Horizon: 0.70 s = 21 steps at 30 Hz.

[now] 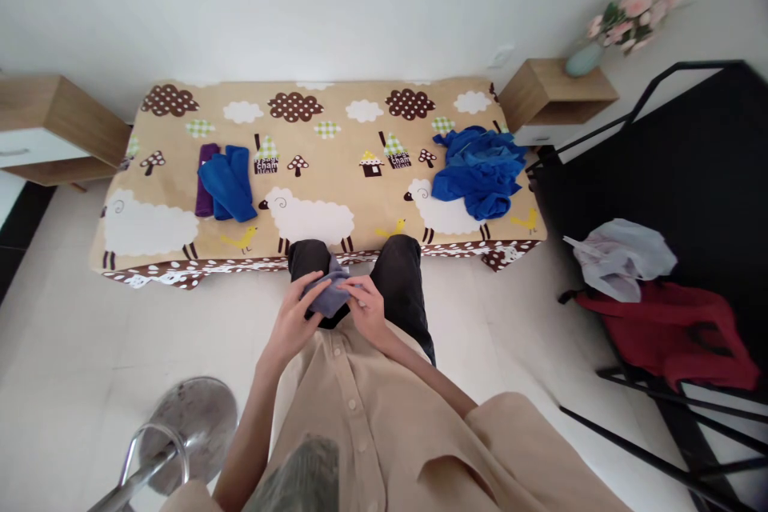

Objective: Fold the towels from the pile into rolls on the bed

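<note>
Grey cloth (332, 301) is held by left fingers (315, 292) and right fingers (361, 290), with rolls (226, 186) and a heap (480, 170) borne by the cover (336, 152).

pink flowers (636, 16) in vase (583, 61) | plastic bag (627, 252) touching red bag (672, 332) | metal base (207, 420)

Head view, facing forward-down, close above hands (294, 318) (368, 308).

Two hands working a grey-blue cloth (330, 300) above the lap.
The left hand (295, 322) and right hand (368, 310) grip it between fingers; beyond, on a sheep-print cover (336, 146), rolled purple cloth (205, 190) and blue rolls (229, 186) lie left, a crumpled blue heap (480, 170) right.
</note>
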Tool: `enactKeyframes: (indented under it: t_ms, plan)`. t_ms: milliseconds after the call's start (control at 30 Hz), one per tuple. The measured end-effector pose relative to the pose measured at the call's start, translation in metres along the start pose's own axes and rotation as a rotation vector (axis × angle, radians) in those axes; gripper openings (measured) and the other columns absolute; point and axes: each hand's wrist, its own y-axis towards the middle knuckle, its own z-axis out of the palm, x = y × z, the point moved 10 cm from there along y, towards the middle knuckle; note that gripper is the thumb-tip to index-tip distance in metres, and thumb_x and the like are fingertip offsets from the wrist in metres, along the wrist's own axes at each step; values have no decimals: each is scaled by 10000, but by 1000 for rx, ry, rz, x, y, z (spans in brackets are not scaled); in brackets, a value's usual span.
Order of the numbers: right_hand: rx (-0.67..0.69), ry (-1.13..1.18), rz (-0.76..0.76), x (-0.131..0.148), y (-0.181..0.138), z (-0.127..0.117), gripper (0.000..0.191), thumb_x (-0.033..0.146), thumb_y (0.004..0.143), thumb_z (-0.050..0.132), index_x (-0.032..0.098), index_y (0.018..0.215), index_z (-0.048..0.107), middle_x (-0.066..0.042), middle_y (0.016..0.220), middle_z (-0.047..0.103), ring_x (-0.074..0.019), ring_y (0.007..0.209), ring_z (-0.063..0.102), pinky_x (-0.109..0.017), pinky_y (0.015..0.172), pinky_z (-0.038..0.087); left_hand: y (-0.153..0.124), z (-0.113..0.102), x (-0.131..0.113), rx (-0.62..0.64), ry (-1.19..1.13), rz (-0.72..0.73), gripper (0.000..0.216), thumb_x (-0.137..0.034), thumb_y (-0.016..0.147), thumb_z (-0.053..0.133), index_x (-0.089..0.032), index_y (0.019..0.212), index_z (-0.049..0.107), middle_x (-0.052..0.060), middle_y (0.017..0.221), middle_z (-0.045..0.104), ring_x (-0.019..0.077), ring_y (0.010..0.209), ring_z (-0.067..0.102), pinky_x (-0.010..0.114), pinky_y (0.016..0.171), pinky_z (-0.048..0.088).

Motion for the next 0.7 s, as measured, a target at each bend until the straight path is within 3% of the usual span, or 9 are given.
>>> enactKeyframes:
  t_ms: [167,367,567,700]
  plan:
    - [51,-38,-107,15,-1,16,285,373,1011,518,277,999,785,-85,963,692,-227,883,644,-399,806,566,-5,-21,-26,-134,-88,101,355,-101,972,474,-226,1161,748,81,1030,739,167,956,692,289,862,575]
    - [412,-49,-107,11,-10,50,252,486,940,688,251,864,736,-15,784,715,-171,691,638,-298,670,528,-16,-61,-29,-385,-45,35,294,-94,910,493,-192,925,770,51,842,744,143,731,696,230,687,549]
    - [659,-294,3,-43,-22,67,124,355,920,727,240,937,768,-23,931,788,-187,827,716,-277,778,545,-42,-118,-18,-776,-4,-43,206,-157,880,588,-193,769,758,21,700,704,137,617,645,244,578,484]
    - [772,-565,64,-84,-21,65,187,140,880,667,191,1016,785,-84,1054,796,-223,967,740,-289,895,534,-69,-163,2,-1076,8,-227,249,-373,860,651,-188,693,664,11,627,627,152,556,584,278,535,431]
